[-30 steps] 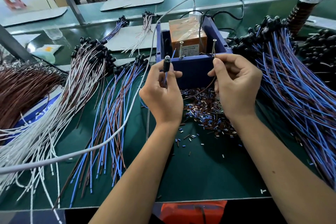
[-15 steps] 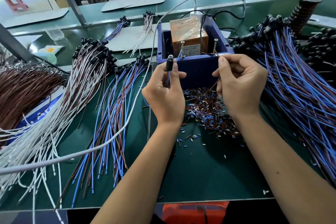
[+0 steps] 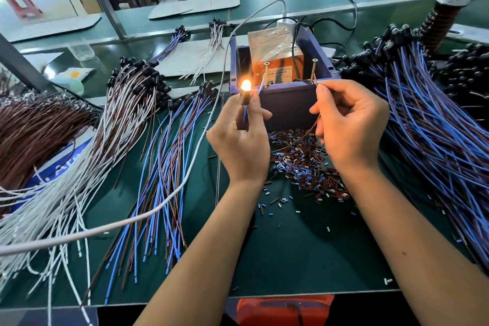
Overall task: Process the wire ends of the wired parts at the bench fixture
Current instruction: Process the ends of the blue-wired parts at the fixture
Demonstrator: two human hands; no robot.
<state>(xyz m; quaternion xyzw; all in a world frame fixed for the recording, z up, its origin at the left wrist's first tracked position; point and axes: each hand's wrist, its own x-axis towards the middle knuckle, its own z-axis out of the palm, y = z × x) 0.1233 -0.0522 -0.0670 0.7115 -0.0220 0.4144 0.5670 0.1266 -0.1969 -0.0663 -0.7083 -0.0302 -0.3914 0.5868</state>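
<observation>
Our left hand point(image 3: 239, 140) grips lit lamp part point(image 3: 245, 90) w/ blue wire point(image 3: 261, 86); right hand point(image 3: 349, 124) pinches brown wire point(image 3: 304, 137) at blue fixture box point(image 3: 285, 103).

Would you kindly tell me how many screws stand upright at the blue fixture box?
2: the left screw near the lit part, the right screw above the right hand. Others may be hidden inside the box.

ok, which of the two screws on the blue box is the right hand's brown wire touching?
The right-side screw; the brown wire ends at its base, the left screw stands apart.
</observation>
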